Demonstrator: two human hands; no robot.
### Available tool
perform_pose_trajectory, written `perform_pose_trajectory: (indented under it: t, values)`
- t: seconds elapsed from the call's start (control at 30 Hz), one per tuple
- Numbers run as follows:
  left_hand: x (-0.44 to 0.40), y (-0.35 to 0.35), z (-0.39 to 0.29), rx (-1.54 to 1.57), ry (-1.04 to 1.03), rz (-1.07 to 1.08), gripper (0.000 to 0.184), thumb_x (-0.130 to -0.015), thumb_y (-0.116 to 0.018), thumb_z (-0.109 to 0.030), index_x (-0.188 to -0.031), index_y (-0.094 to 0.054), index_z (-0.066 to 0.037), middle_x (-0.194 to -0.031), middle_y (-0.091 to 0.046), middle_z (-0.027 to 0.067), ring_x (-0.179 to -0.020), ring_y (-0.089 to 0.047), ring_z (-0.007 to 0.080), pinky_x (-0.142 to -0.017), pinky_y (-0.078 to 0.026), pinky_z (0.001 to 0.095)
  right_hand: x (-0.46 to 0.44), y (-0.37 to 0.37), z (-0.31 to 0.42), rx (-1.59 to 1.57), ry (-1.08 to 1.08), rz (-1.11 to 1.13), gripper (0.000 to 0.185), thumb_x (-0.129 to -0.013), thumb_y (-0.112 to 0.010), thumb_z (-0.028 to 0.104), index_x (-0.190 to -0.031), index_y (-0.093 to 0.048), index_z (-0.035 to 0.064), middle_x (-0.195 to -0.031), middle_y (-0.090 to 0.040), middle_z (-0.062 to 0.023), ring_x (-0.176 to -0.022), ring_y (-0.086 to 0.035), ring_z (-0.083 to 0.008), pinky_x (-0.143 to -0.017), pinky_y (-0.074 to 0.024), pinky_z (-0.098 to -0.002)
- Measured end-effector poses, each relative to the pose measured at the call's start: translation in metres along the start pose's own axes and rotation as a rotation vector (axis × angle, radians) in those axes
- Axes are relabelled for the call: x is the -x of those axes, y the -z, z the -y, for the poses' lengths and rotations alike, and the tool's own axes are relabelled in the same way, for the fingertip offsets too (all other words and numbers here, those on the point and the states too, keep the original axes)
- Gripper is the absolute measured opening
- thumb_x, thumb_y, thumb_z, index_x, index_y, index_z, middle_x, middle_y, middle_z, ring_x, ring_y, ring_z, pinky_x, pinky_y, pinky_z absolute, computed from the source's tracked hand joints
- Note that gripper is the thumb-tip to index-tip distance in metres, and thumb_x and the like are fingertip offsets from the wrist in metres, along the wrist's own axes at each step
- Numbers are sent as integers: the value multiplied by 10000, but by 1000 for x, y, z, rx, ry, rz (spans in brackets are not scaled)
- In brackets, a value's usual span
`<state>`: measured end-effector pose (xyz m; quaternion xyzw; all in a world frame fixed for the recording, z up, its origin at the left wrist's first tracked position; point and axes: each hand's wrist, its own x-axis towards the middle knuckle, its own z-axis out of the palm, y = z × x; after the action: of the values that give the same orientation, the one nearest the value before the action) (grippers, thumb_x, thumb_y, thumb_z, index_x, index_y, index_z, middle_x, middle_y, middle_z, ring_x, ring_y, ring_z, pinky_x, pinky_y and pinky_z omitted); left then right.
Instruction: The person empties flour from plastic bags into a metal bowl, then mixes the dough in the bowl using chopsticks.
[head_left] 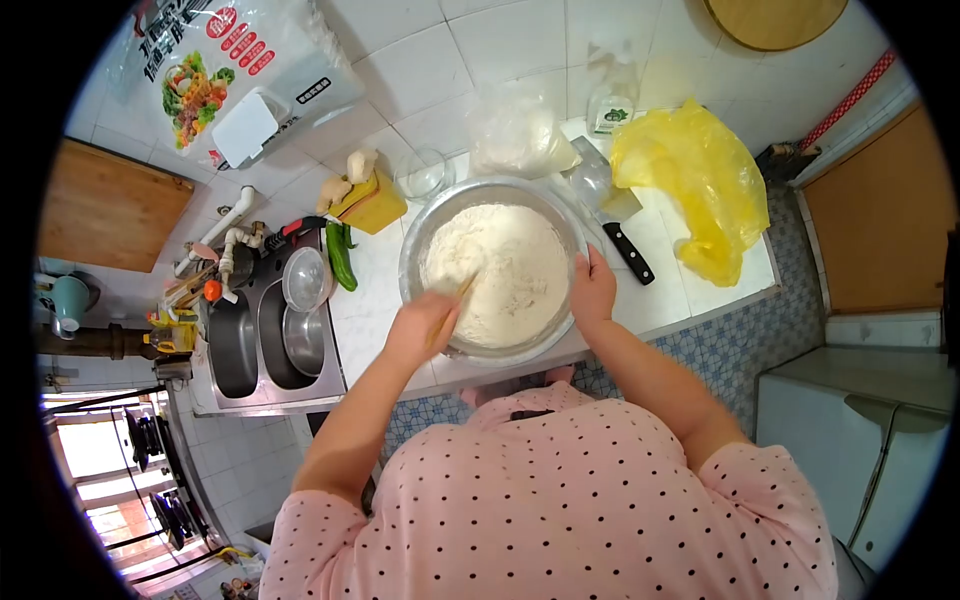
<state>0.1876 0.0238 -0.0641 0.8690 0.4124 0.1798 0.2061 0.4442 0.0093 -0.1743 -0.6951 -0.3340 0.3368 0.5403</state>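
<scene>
A large metal bowl [571,212] of white flour [515,245] stands on the counter in front of me. The flour looks uneven and clumpy toward its lower right. My left hand [422,325] is closed around thin wooden chopsticks [466,287], whose tips are down in the flour on the bowl's left side. On the opposite side, my right hand [593,287] grips the bowl's rim, with the thumb on the edge and the fingers partly hidden. Just beyond that hand lies a cleaver [628,253] with a black handle.
A yellow plastic bag [700,180] lies at the right; a clear bag of white powder [515,138] sits behind the bowl. Left are a glass bowl [424,174], a yellow box [370,205] with ginger-like pieces, green peppers [340,258] and a double sink [262,392].
</scene>
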Motion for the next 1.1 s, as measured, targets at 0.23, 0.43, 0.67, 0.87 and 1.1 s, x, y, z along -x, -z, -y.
perform_pose_trajectory:
  t: [0.23,0.43,0.67,0.87,1.1]
  values:
    - [10,-49,-24,109,-143,-42,77,-841,-612,-60,-893,-657,-24,-814,-636,159,-701,-615,349,-610,-513,396,0,0,-1,55,42,24,390,-949,-505,186,-1269,-534,-35,-1119,-643,-218,-1005,-634,-286,-877,-469,-333]
    - [24,-13,-18,-54,-47,-35,108,-820,-598,-21,-909,-653,3,-800,-618,169,-700,-611,338,-641,-522,394,-4,1,4,61,40,20,393,-945,-505,181,-1268,-531,-40,-1139,-631,-236,-1032,-624,-331,-895,-466,-357]
    - [-13,-40,-8,35,-102,-77,118,-824,-599,-14,-935,-633,0,-829,-615,183,-694,-608,353,-604,-512,397,-4,1,0,33,42,64,394,-940,-507,179,-1266,-532,-41,-1075,-647,-246,-970,-642,-336,-849,-482,-364]
    - [35,-30,-37,-34,-84,20,111,-819,-614,-32,-922,-641,-2,-810,-619,152,-695,-614,323,-618,-518,382,-10,3,8,119,92,56,388,-935,-516,183,-1250,-547,-40,-947,-661,-249,-840,-650,-339,-769,-494,-367]
    - [-110,0,-17,22,-225,404,138,-858,-629,-172,-893,-706,-63,-838,-660,133,-772,-630,311,-705,-511,407,-7,8,15,157,83,97,387,-929,-528,190,-1236,-556,-43,-897,-658,-251,-795,-648,-351,-730,-496,-382]
